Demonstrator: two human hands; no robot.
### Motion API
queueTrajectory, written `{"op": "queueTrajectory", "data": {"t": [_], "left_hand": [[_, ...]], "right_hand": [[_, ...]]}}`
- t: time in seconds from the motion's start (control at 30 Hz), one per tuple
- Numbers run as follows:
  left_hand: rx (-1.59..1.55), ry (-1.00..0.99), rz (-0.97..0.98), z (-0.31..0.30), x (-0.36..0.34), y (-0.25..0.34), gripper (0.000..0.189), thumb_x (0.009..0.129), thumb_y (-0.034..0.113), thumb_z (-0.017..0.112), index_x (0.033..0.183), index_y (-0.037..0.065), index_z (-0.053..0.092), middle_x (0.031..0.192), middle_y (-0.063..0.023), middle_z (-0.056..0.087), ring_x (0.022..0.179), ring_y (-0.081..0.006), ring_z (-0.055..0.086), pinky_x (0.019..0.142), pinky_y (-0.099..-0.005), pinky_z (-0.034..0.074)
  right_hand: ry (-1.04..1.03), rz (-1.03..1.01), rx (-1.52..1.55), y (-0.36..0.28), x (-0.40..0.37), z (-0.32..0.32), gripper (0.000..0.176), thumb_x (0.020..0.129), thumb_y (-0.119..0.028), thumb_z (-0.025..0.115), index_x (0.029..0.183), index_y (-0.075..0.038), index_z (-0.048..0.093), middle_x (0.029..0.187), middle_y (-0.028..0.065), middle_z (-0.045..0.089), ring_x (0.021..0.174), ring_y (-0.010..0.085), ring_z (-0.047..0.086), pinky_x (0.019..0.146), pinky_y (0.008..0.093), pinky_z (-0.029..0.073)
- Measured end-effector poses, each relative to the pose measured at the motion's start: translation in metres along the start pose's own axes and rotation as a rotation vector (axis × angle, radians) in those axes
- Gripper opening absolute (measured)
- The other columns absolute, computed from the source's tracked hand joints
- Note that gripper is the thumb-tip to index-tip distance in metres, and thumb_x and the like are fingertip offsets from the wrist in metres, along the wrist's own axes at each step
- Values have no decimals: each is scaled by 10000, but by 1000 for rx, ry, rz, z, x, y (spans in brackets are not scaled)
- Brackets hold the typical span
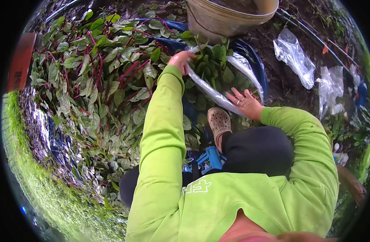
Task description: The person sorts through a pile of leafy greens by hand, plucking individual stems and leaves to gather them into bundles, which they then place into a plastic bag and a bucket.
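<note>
A clear plastic bag (212, 92) with green leaves (211, 66) inside lies between my hands, its mouth spread wide. My left hand (181, 61) is closed on the bag's far left edge. Near the bag's right end, my right hand (246, 104) has its fingers spread, with a ring on one finger; its thumb is hidden. The right fingers rest against the rim of the bag. A large heap of leafy stems with red stalks (100, 76) spreads to the left of my left arm.
A muddy bucket (229, 20) stands beyond the bag. Dark blue plastic (255, 60) lies beneath. Loose clear bags (294, 56) are on the soil at the right. My clog (219, 121) and a blue stool (211, 159) are close to my body.
</note>
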State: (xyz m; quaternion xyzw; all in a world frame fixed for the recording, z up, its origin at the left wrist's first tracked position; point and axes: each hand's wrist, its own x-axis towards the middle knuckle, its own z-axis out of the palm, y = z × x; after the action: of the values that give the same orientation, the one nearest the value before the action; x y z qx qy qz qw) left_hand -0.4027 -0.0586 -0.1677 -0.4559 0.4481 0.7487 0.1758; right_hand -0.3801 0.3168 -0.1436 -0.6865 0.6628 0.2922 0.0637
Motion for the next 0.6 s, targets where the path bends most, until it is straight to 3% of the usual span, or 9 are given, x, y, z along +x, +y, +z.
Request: {"op": "queueTrajectory", "data": {"t": [0.07, 0.17, 0.27, 0.33, 0.37, 0.4, 0.5, 0.57, 0.6], "left_hand": [[274, 102, 256, 10, 4, -3, 395, 856, 173, 735, 1210, -1, 713, 960, -132, 695, 867, -177, 649, 668, -303, 490], [255, -73, 716, 29, -34, 9, 395, 876, 105, 726, 1258, 5, 710, 1166, -90, 697, 922, -122, 640, 766, -269, 496], [56, -79, 1024, 35, -44, -7, 370, 861, 53, 710, 1227, 6, 732, 1124, -58, 673, 903, -103, 596, 763, -251, 484], [342, 540, 1303, 33, -34, -57, 637, 866, 170, 776, 1447, 21, 559, 1088, -144, 582, 967, -246, 523, 892, -366, 469], [309, 763, 1242, 42, -49, -84, 856, 854, 265, 818, 1536, -28, 394, 1159, -224, 531, 1092, -338, 471, 983, -438, 418], [322, 988, 1175, 52, -42, -124, 928, 772, 341, 871, 1465, -66, 407, 1262, -289, 495, 1095, -409, 484, 985, -517, 400], [59, 608, 401, 109, -66, -242, 888, 701, 437, 920, 1260, -112, 502, 1144, -238, 558, 1077, -356, 540, 956, -484, 440], [-78, -129, 54, 127, -88, -262, 696, 855, 566, 764, 1139, -67, 707, 1065, -215, 729, 1008, -344, 686, 945, -430, 512], [59, -186, 203, 134, -81, -270, 616, 907, 539, 699, 1114, -41, 699, 973, -181, 705, 886, -316, 661, 823, -418, 496]], "right_hand": [[0, 2, -16, -3, -1, 2, 689, 902, -253, 585, 1558, -110, 431, 1671, 129, 281, 1532, 352, 292, 1028, 546, 370], [72, 16, 17, -1, -4, 0, 696, 888, -240, 587, 1557, -121, 434, 1661, 124, 301, 1502, 371, 336, 1025, 540, 369], [95, 28, 13, -3, -5, 7, 675, 880, -243, 601, 1538, -159, 473, 1661, 118, 303, 1487, 385, 355, 1025, 541, 366], [10, 21, -41, -2, 1, 4, 659, 880, -251, 607, 1525, -181, 495, 1659, 117, 306, 1482, 386, 361, 1025, 544, 365], [18, 40, 0, -2, -1, 6, 647, 881, -251, 607, 1517, -189, 506, 1661, 115, 302, 1482, 387, 359, 1027, 546, 365], [31, 52, 39, -2, -2, 7, 636, 883, -250, 607, 1510, -196, 517, 1664, 112, 298, 1482, 389, 357, 1030, 548, 365], [-81, 50, 221, 3, 6, -10, 625, 877, -220, 624, 1493, -156, 541, 1689, 113, 239, 1504, 398, 312, 1058, 551, 359], [-72, 29, 266, 9, 6, -6, 633, 872, -201, 632, 1493, -122, 541, 1704, 122, 194, 1516, 406, 282, 1083, 550, 345], [-38, 23, 315, 9, 7, -3, 636, 872, -195, 634, 1494, -107, 539, 1708, 128, 176, 1520, 409, 269, 1094, 550, 337]]}}
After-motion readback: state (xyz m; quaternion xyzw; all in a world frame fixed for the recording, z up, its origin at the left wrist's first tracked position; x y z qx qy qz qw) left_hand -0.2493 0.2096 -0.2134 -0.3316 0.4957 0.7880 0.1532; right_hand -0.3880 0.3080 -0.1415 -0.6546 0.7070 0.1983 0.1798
